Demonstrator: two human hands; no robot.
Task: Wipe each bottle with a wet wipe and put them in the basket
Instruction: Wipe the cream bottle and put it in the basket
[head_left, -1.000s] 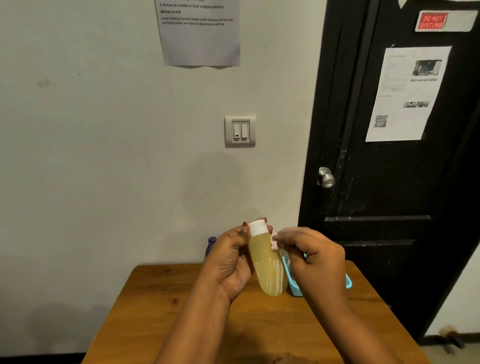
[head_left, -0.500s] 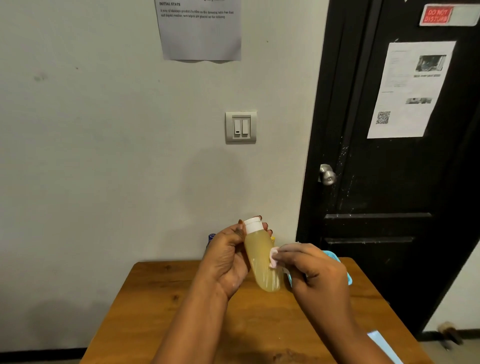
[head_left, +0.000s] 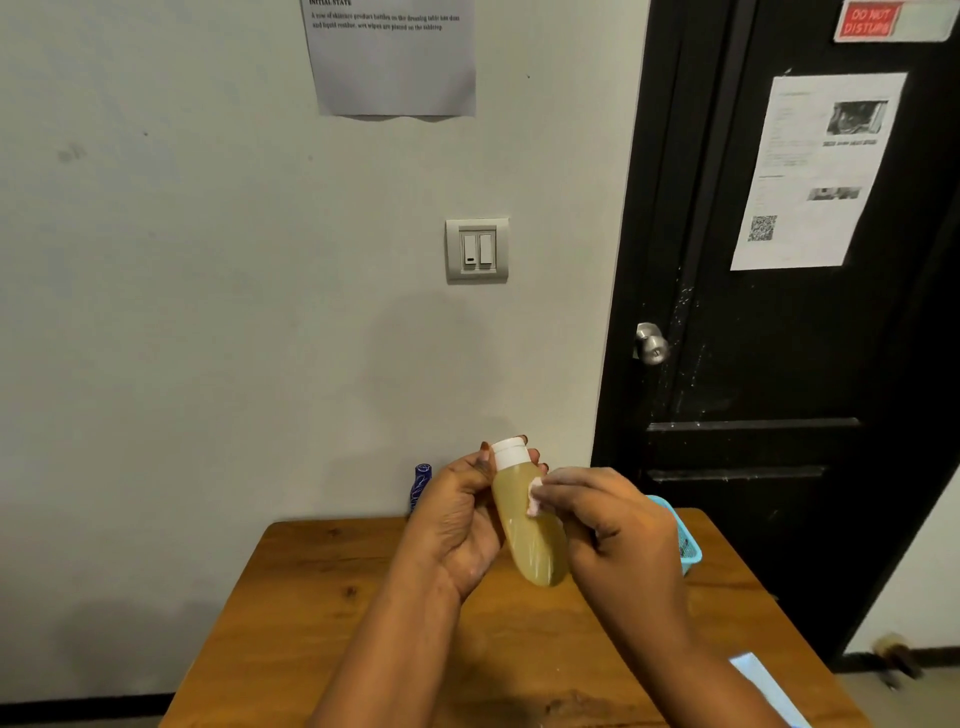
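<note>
Left hand: the left hand (head_left: 462, 525) is raised above the wooden bench (head_left: 311, 623), fingers curled round the neck and upper back of the translucent yellow plastic bottle with a white cap (head_left: 530, 540), thumb beside the cap
Right hand: the right hand (head_left: 618, 530) has its fingers bent and pinching a small folded pinkish-white wet wipe (head_left: 535, 499), pressed to the bottle's right side just below the cap
Bottle: held in the air between both hands, cap up, tilted with its base towards the person's right
Basket: the turquoise plastic basket (head_left: 688, 545) sits on the bench behind the right hand, mostly hidden
Other bottle: 1 dark blue patterned bottle (head_left: 421, 486) stands by the wall, partly behind the left hand
Near edge: a pale blue flat packet (head_left: 763, 680) lies at the bench's right front corner
</note>
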